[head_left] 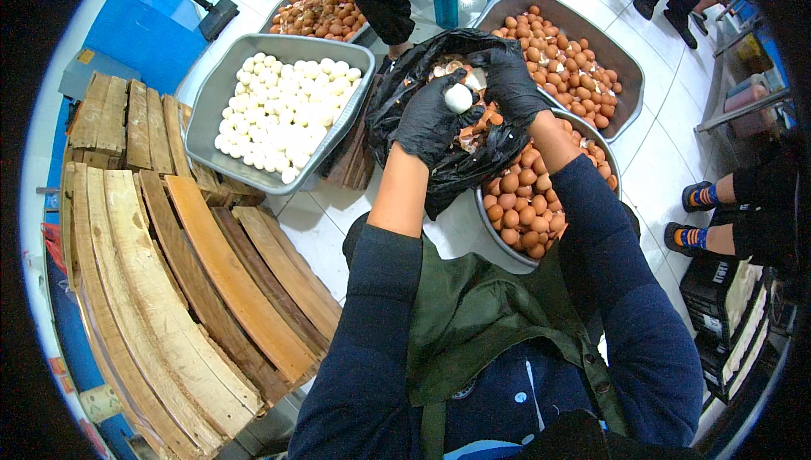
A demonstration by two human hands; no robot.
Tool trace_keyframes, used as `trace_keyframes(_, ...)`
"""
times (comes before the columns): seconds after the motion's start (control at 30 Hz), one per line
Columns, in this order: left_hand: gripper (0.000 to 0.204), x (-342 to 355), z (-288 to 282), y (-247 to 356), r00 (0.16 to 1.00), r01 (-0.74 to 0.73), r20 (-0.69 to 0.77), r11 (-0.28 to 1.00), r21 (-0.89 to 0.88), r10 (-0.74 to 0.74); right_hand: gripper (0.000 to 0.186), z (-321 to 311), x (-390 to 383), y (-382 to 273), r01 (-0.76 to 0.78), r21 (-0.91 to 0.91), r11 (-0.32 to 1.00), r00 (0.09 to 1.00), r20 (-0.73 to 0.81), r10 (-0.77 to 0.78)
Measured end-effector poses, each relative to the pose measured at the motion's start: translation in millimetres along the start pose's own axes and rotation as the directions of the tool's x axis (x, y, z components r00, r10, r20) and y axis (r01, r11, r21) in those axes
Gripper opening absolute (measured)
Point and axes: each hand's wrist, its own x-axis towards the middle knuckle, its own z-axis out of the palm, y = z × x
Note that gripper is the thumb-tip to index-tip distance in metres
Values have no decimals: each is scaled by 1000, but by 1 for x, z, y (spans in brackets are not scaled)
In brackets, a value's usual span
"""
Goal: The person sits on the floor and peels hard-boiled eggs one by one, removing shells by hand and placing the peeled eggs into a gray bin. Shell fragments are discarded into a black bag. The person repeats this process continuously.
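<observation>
We have one view only, from a wide fisheye camera worn on our head, the left unit of a side-by-side pair. It faces steeply down over our chest and forearms, which enter from the lower edge. It sits close to our left hand (429, 122) and right hand (509, 80). Straight edges, such as the wooden slats (182, 291), bend toward the dark circular rim.

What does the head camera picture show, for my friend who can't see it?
Two black-gloved hands, left hand and right hand, hold a peeled white egg over a black bag of shells. To the left, a grey tray holds peeled white eggs; metal pans of brown eggs sit to the right on the white tiled floor.
</observation>
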Motion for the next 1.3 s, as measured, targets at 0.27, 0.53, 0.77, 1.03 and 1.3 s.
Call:
trace_keyframes(0.27, 50, 4, -6, -9, 998, 39, -48, 996, -77, -42, 33, -13, -1, 5, 116, 7, 993, 993, 38, -116)
trace_keyframes(0.53, 40, 2, -10, 4, 998, -44, -42, 987, -152, 38, 29, -12, -5, -29, -248, 689, 681, 966, 233, 117)
trace_keyframes(0.77, 33, -3, -1, -13, 965, 249, 162, 533, -809, -204, 20, -6, -1, -13, -14, 130, 991, 1000, 1, 14)
trace_keyframes(1.03, 32, 22, 0, -10, 995, 39, -19, 570, -821, -95, 34, -43, -3, -80, 79, 452, 888, 980, 129, -153)
trace_keyframes(1.3, 54, 42, 9, 8, 994, -47, -74, 911, 409, 85, 27, -59, 23, -80, -240, 158, 958, 966, 137, 219)
